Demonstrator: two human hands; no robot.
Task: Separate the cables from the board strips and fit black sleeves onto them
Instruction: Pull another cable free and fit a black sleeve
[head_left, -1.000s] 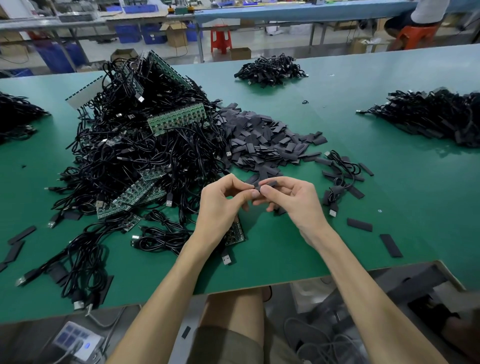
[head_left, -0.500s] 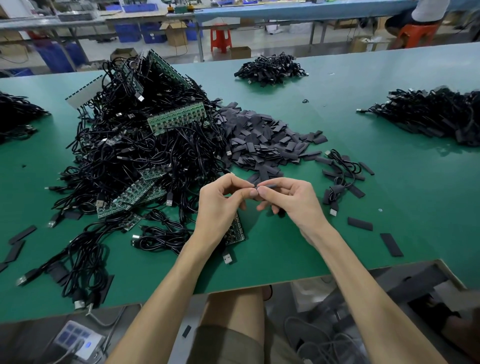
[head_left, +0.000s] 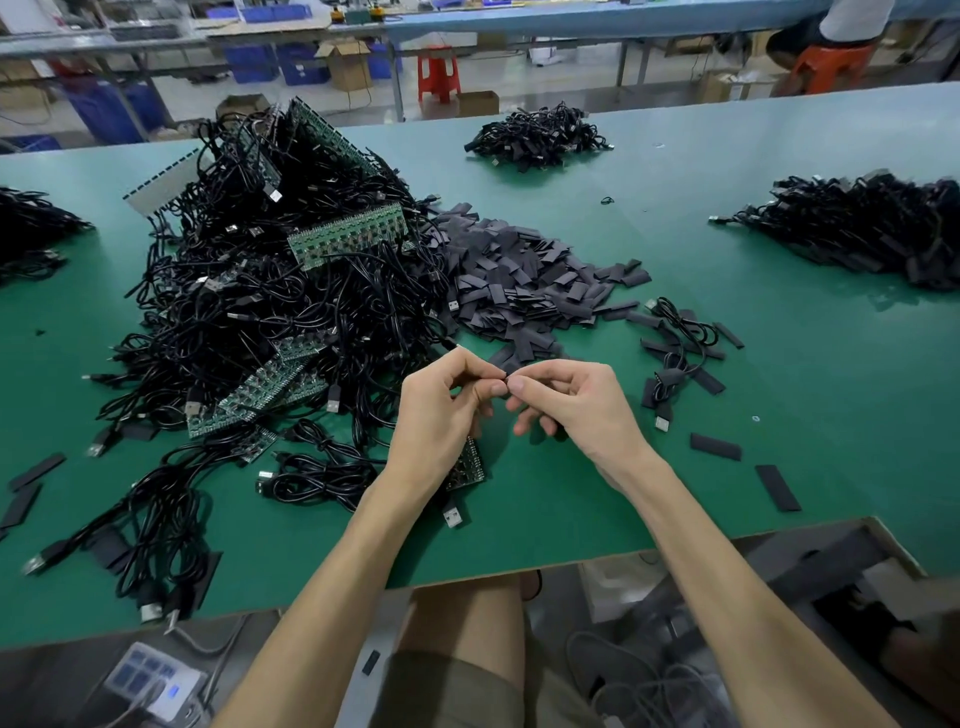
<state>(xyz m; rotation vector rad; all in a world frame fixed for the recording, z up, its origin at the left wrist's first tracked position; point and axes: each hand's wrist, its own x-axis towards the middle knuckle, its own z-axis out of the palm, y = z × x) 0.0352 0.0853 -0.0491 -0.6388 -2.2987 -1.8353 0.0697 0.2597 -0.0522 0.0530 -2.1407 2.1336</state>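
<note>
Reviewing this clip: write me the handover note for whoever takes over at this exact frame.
Left hand: pinches a thin black cable near its tip.
Right hand: pinches at the same tip; any sleeve in it is hidden.
Things: cable and board tangle left of the hands; sleeve pile behind them; one board strip under the left wrist.
Done: not clear that this cable is sleeved.
Left: sleeve it, then work through the tangle, which looks mostly untouched.
</note>
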